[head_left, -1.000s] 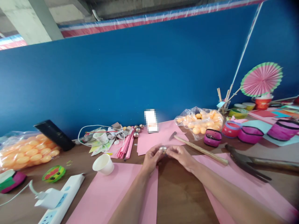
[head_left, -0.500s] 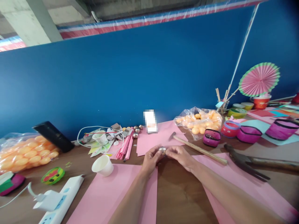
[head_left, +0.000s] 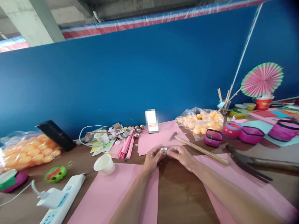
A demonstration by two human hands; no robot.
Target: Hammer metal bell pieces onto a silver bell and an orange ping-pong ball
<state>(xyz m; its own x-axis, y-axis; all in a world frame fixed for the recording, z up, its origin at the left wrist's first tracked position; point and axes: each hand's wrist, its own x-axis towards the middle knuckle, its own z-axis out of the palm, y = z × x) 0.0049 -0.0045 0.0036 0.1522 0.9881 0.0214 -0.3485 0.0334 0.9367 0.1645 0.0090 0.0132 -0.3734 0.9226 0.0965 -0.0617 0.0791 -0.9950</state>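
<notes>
Between my two hands is a small shiny metal ball (head_left: 163, 150), partly covered by fingers. My left hand (head_left: 153, 158) pinches it from the left with bent fingers. From the right, the closed fingertips of my right hand (head_left: 181, 155) meet its edge. Both hands are over bare brown tabletop, just in front of a pink paper sheet (head_left: 149, 141). Several similar shiny balls (head_left: 137, 134) lie at the back, beside folded pink paper strips (head_left: 127, 146). A thin-handled hammer (head_left: 203, 149) lies just beyond my right hand.
A white paper cup (head_left: 104, 165) stands on pink paper at left, near a power strip (head_left: 63, 199). At right lie a claw hammer (head_left: 247, 161) and small purple containers (head_left: 213, 138). Bags of orange balls (head_left: 30, 152) sit left and back right. A blue partition (head_left: 140, 71) closes the back.
The whole view has shifted slightly, so everything appears a little further right. Both hands keep the same pose around the metal ball.
</notes>
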